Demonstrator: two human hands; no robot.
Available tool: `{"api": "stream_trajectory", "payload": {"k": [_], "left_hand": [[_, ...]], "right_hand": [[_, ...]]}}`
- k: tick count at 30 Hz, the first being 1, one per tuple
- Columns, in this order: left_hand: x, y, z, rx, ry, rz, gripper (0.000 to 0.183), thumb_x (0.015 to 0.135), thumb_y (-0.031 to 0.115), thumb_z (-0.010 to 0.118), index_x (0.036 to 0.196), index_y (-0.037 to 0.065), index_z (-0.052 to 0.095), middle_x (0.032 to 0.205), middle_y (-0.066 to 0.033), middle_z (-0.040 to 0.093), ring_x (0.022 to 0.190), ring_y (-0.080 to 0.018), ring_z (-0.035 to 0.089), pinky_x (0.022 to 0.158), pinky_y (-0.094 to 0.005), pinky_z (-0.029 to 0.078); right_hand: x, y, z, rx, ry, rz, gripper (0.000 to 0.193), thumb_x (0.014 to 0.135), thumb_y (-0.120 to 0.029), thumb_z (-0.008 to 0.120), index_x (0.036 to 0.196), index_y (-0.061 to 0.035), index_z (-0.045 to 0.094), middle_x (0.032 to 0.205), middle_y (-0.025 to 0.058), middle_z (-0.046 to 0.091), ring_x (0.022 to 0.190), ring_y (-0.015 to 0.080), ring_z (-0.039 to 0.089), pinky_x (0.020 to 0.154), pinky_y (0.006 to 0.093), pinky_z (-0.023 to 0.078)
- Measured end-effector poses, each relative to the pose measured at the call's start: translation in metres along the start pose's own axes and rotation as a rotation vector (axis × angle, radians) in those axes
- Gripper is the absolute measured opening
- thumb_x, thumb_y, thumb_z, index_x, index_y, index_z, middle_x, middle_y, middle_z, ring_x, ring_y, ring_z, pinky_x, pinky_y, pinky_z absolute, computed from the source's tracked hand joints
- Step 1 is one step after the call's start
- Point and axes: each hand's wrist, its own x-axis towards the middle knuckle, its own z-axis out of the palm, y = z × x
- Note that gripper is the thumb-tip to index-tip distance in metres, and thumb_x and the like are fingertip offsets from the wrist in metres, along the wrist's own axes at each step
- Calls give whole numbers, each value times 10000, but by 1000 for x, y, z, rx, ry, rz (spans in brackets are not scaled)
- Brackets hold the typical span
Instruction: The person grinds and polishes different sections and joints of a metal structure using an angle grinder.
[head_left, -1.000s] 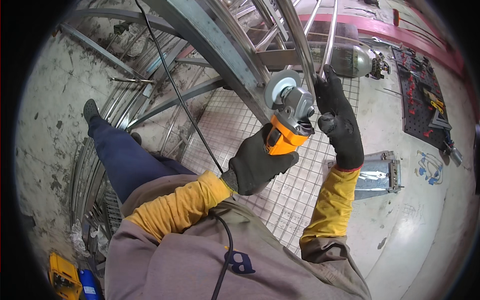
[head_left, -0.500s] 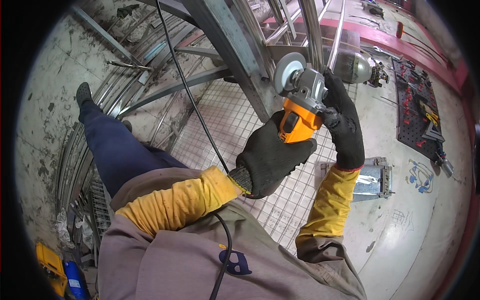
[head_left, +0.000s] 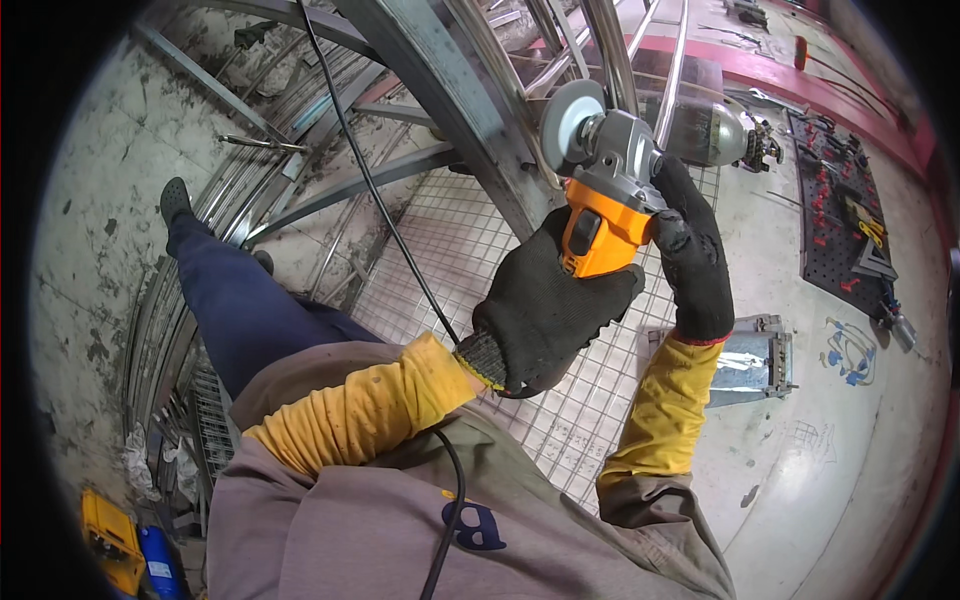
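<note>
My left hand (head_left: 545, 305), in a black work glove, is wrapped round the orange body of an angle grinder (head_left: 608, 235). My right hand (head_left: 695, 255), gloved as well, is closed at the right side of the grinder's grey metal head; what its fingers grip there is partly hidden. The grinder's pale disc (head_left: 570, 128) faces left, close to the shiny metal tubes (head_left: 607, 50) of a frame. Whether disc and tube touch, I cannot tell. A thick grey steel beam (head_left: 440, 100) slants down beside the tool, left of the disc.
A black cable (head_left: 380, 195) hangs across the beam and past my left wrist. Wire mesh (head_left: 420, 245) lies below. Curved metal strips (head_left: 150, 330) lie by my leg. On the right are a metal cylinder (head_left: 705, 130), a black pegboard (head_left: 840, 230) with tools, and a grey metal fixture (head_left: 745, 365).
The grinder and both hands have shifted slightly within the view, the disc a little up and left. Both hands keep the same hold.
</note>
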Motion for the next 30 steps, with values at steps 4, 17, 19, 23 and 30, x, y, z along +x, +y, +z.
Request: {"api": "stream_trajectory", "payload": {"k": [4, 17, 19, 23, 30], "left_hand": [[-2, -11, -3, 80, -11, -37, 513, 917, 185, 809, 1337, 26, 560, 997, -31, 694, 829, -111, 689, 729, -295, 583], [2, -17, -6, 48, 7, 28, 484, 926, 64, 811, 1343, 26, 569, 1071, -34, 674, 904, -97, 668, 763, -275, 569], [7, -19, -9, 108, 17, 105, 511, 914, 240, 836, 1297, 22, 578, 975, -44, 730, 839, -134, 731, 750, -311, 606], [2, -24, -9, 109, 6, 69, 515, 917, 252, 830, 1307, 26, 582, 981, -44, 735, 844, -138, 734, 760, -311, 606], [-14, -18, -12, 253, -34, -107, 466, 924, 104, 821, 1321, 25, 589, 1049, -32, 695, 905, -105, 675, 769, -293, 572]], "right_hand": [[8, 12, -13, 84, -95, 0, 1256, 751, -575, 953, 1631, 93, 357, 1631, 255, 479, 1546, 314, 434, 1286, 420, 334], [12, 14, -22, 81, -153, 13, 1219, 720, -431, 999, 1622, 103, 376, 1626, 238, 491, 1545, 292, 441, 1307, 404, 298], [11, 14, -22, 86, -145, 16, 1194, 731, -416, 995, 1617, 103, 386, 1622, 238, 497, 1541, 293, 447, 1303, 404, 305], [12, 20, -25, 96, -147, -3, 1204, 727, -421, 995, 1618, 106, 380, 1628, 242, 489, 1540, 304, 447, 1303, 404, 304], [14, 25, -38, 204, -277, 27, 1242, 695, -263, 1019, 1652, 95, 313, 1705, 232, 396, 1602, 296, 351, 1324, 417, 253]]}}
